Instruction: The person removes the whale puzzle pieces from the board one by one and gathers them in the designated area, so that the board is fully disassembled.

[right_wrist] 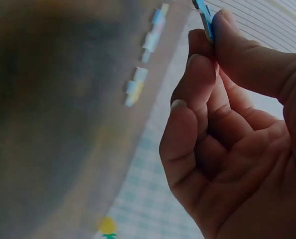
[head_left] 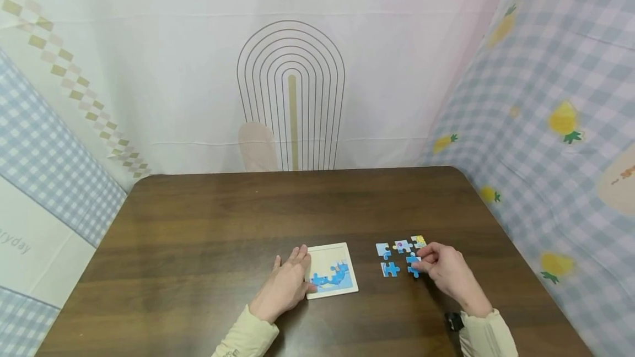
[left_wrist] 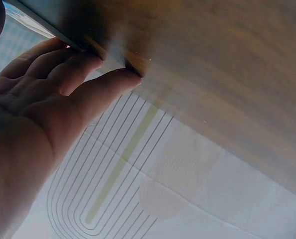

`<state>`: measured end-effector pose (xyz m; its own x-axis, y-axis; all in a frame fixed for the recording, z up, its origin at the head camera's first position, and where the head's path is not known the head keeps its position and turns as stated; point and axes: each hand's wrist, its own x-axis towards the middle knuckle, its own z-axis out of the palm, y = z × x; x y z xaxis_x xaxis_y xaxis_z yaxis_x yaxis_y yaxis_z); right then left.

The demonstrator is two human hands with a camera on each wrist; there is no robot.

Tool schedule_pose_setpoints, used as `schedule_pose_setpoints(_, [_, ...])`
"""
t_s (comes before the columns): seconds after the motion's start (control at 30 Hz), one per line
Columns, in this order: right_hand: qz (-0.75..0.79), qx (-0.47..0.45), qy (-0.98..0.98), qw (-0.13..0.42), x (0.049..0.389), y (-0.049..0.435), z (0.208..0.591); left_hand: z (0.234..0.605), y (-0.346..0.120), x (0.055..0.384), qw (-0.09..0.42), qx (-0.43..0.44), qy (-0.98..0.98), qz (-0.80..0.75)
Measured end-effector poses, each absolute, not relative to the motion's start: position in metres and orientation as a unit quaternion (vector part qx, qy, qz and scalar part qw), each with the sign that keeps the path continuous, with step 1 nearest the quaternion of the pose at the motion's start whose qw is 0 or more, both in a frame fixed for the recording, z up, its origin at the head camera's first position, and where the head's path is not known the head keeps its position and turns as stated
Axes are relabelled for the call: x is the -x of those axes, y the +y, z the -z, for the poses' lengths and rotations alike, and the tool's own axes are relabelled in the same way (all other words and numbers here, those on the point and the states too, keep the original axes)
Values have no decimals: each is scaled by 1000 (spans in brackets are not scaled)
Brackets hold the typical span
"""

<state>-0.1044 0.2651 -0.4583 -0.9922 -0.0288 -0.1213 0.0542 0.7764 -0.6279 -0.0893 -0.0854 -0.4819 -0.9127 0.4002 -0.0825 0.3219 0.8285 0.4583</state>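
Note:
A square puzzle tray (head_left: 327,247) with a pale rim lies on the table, its lower part covered by blue fitted pieces. My left hand (head_left: 286,284) rests along the tray's left edge, fingers fairly straight, thumb over the rim near the lower left corner. In the left wrist view, the left hand (left_wrist: 53,94) has fingertips down at the table beside the tray's side. My right hand (head_left: 448,271) pinches a blue puzzle piece (head_left: 413,265) between thumb and forefinger. The right wrist view shows this piece (right_wrist: 206,21) edge-on, the other fingers curled.
Several loose pieces lie right of the tray: a light blue one (head_left: 382,250), a blue one (head_left: 390,269), one with a purple mark (head_left: 402,246) and one with yellow (head_left: 419,241). They sit on a brown wooden table (head_left: 198,225) with patterned cloth hanging behind and beside it.

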Motion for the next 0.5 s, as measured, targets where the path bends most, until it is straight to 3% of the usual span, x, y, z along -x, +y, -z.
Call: schedule_pose_setpoints(0.5, [314, -24, 946, 74, 112, 261, 476, 482, -86, 90, 90, -186, 953, -221])
